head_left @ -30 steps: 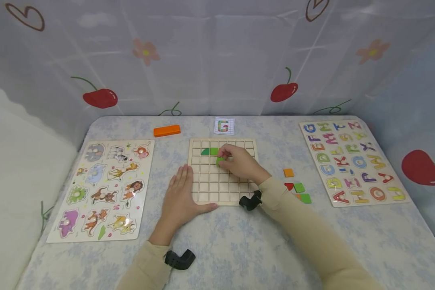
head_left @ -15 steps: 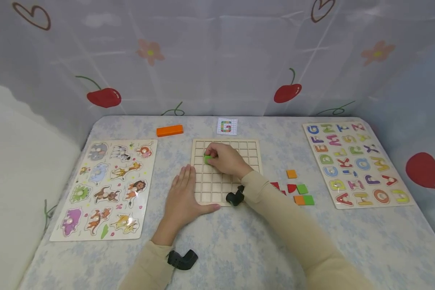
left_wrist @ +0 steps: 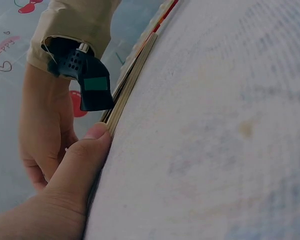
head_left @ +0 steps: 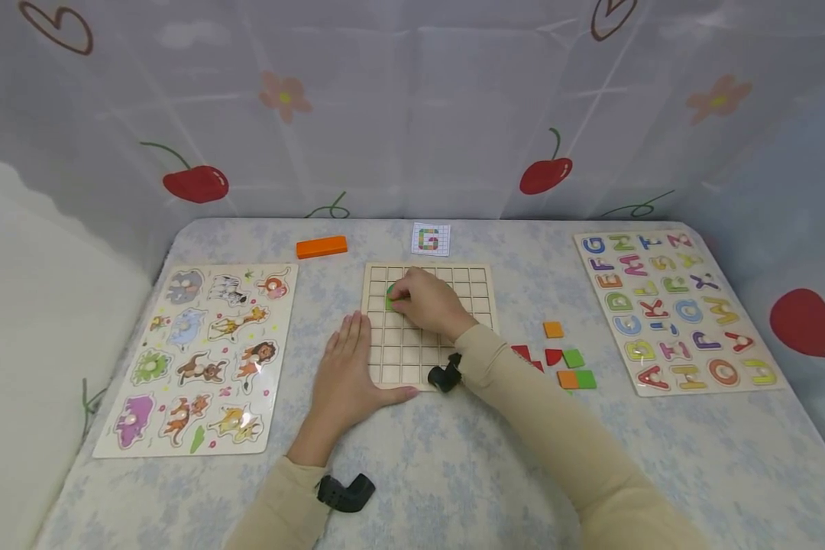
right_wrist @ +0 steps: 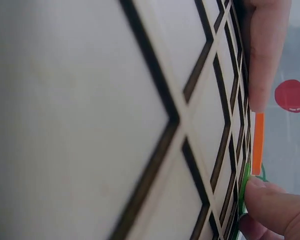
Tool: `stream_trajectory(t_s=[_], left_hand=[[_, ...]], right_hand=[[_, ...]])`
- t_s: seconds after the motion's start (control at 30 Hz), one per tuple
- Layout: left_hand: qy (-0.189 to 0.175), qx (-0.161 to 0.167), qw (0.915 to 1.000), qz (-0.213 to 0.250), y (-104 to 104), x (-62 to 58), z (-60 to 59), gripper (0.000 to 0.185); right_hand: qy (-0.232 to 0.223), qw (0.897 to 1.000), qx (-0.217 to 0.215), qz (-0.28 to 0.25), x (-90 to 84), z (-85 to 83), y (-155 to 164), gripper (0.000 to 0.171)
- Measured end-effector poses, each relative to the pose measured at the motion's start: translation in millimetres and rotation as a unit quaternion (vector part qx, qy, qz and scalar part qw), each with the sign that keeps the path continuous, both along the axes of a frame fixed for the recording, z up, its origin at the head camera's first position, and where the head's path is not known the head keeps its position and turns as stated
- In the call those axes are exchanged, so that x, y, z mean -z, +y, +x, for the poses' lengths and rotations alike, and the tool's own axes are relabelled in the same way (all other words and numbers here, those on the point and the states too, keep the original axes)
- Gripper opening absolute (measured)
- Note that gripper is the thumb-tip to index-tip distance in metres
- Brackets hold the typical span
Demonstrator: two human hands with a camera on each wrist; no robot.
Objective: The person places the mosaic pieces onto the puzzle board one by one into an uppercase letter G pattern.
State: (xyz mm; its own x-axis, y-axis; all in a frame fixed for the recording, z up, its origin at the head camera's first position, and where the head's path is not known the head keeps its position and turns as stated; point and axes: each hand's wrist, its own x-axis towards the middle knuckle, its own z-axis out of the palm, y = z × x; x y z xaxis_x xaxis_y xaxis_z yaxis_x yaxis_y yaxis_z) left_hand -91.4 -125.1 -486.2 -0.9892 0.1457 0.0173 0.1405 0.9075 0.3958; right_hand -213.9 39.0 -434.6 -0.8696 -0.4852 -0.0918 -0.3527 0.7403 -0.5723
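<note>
A wooden grid board [head_left: 411, 356] lies in the middle of the table. My right hand [head_left: 429, 300] pinches a green square tile [head_left: 389, 304] low over the upper left cells; its fingers hide part of the tile. Just above it shows a sliver of the darker green rounded piece [head_left: 389, 289]. In the right wrist view, the thumb [right_wrist: 262, 192] meets a green edge [right_wrist: 244, 187] at the grid. My left hand [head_left: 344, 374] lies flat with fingers along the board's left side, and its thumb [left_wrist: 85, 152] touches the front edge in the left wrist view.
Right of the board lie loose tiles: an orange square [head_left: 553, 330], a red rounded piece [head_left: 553, 357], a green square [head_left: 574, 357] and several others. Behind are an orange block [head_left: 321, 247] and a pattern card [head_left: 431, 240]. An animal puzzle [head_left: 195, 359] and a letter puzzle [head_left: 681, 309] flank the board.
My right hand has carried the green square tile leftward across the board and now has it lower, under the dark green piece. The left hand stays in place.
</note>
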Motion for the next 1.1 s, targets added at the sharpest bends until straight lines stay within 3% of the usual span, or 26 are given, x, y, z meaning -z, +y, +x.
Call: stream_trajectory(t_s=[0.4, 0.6, 0.83, 1.1], left_hand=[[-0.004, -0.005, 1.0, 0.006, 1, -2.1, 0.8, 0.141], [-0.01, -0.005, 0.9999, 0.004, 1, -2.3, -0.1, 0.142], [-0.009, 0.0, 0.9999, 0.006, 1, -0.5, -0.2, 0.143], [-0.005, 0.001, 1.0, 0.006, 0, -0.1, -0.1, 0.142]], right_hand=[[-0.016, 1.0, -0.007, -0.004, -10.7, 11.6, 40, 0.034], [-0.049, 0.998, 0.024, 0.018, -19.3, 19.0, 89, 0.037], [-0.034, 0.996, 0.065, 0.049, -17.4, 27.4, 161, 0.041], [-0.061, 0.989, 0.101, 0.087, -20.1, 36.7, 216, 0.042]])
